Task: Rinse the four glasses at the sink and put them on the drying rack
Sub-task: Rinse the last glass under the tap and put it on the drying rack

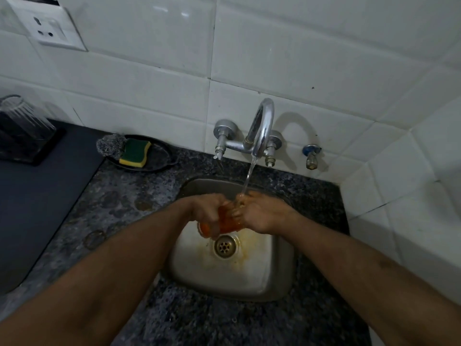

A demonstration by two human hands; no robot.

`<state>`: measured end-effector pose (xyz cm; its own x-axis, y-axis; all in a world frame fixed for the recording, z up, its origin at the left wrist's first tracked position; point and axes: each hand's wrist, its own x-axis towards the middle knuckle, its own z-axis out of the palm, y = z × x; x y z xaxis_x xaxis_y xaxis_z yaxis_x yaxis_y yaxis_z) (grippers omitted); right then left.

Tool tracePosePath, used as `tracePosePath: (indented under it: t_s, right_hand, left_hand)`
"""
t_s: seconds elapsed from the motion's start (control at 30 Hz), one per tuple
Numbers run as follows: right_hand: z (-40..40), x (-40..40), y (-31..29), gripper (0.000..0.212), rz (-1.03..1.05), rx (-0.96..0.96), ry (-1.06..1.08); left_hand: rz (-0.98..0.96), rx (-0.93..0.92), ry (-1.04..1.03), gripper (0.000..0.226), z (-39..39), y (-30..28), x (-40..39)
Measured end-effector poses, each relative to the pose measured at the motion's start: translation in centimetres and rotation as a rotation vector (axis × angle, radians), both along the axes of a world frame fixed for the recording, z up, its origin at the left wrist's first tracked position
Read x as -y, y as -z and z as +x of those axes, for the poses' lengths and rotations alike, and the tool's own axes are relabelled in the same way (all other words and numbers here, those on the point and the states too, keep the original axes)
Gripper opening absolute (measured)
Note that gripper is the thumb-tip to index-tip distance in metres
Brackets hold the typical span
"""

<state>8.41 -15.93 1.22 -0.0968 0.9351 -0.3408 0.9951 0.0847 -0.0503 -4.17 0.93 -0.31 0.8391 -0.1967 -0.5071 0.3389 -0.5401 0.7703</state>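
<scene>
Over the steel sink point(272, 278) I hold an orange-tinted glass point(225, 222) lying on its side under the running tap point(262, 128). My left hand point(205, 208) grips the glass from the left. My right hand point(262, 213) is wrapped around its right end, where the water stream lands. Much of the glass is hidden by my fingers. One clear ribbed glass point(23, 121) stands upside down on the dark drying rack point(37, 151) at the far left.
A black dish point(159, 158) with a green-yellow sponge point(134, 153) and a steel scrubber point(111, 144) sits behind the sink on the left. A dark mat point(37, 201) covers the left counter. A small tap point(310, 156) and a wall socket point(50, 26) are on the tiled wall.
</scene>
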Motion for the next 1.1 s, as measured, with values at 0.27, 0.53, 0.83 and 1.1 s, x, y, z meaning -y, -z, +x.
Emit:
tracePosePath:
  t_s: [0.27,0.53,0.83,1.1]
  right_hand:
    - [-1.1,1.2,0.1,0.021,0.058,-0.505,0.478]
    - [-5.2,1.4,0.2,0.018,0.11,-1.113,1.107]
    - [-3.4,1.9,0.3,0.016,0.054,-0.587,0.476]
    - [-4.6,0.7,1.6,0.044,0.164,-0.718,0.861]
  left_hand:
    - [0.098,0.412,-0.449,0.044,-0.5,2.1,2.6]
    - [0.419,0.7,-0.617,0.033,-0.9,3.9,5.4]
    - [-0.116,0.085,-0.173,0.061,-0.3,3.1,-0.3]
    - [0.157,0.549,-0.601,0.022,-0.1,5.5,3.9]
